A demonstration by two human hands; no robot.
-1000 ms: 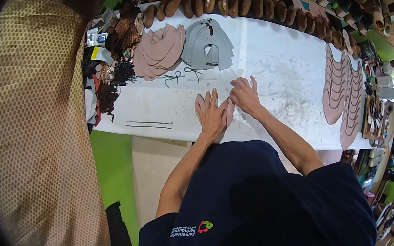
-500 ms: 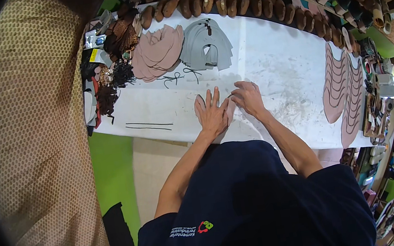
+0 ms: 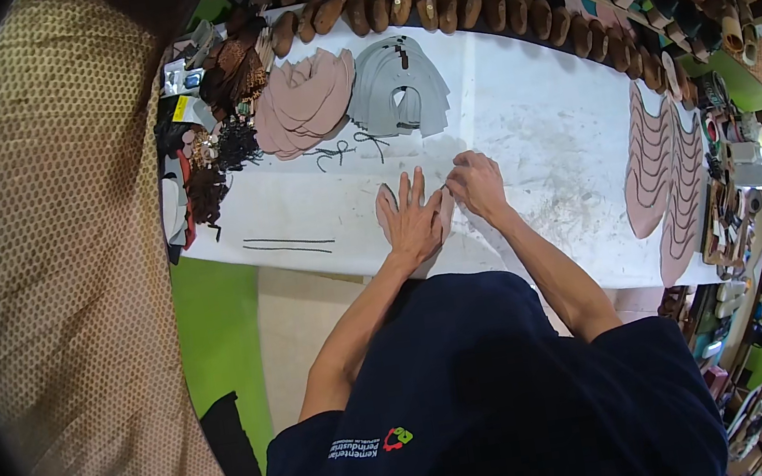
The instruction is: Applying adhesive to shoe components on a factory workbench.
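Left hand (image 3: pixel 413 231) lies spread over a pink piece (image 3: pixel 445 211) on the white surface (image 3: pixel 298 201); right hand (image 3: pixel 478 184) curls at the piece's far end, grip unclear.

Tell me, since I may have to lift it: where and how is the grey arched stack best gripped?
Probably by the right leg of the grey arched stack, coming from the right: the pink stack crowds its left side. Its pieces look thin and fanned, so pinch the layers together.
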